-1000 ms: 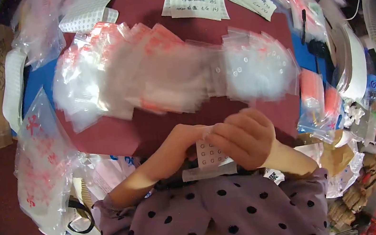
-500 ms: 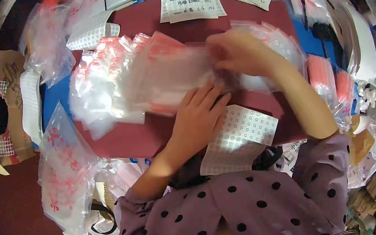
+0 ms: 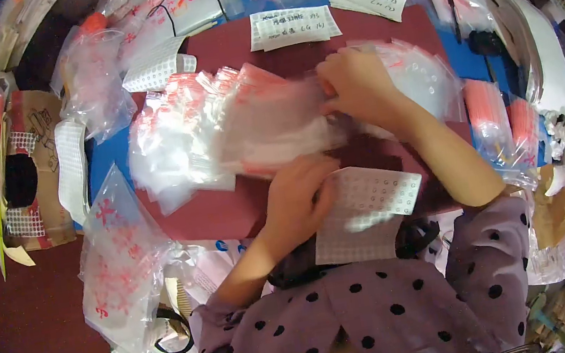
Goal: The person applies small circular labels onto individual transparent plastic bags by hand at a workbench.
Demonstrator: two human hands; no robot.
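Looking down, we see the right hand curled over the heap of small clear bags on the red mat, its grip and the bags' contents too blurred to tell, while the left hand lies open, flat on the dotted sticker sheet just below.

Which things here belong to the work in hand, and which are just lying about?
In hand: left hand on the dotted sticker sheet; right hand on the fanned zip bags.
Lying about: handwritten notes; cardboard box; large printed bag; black pen.
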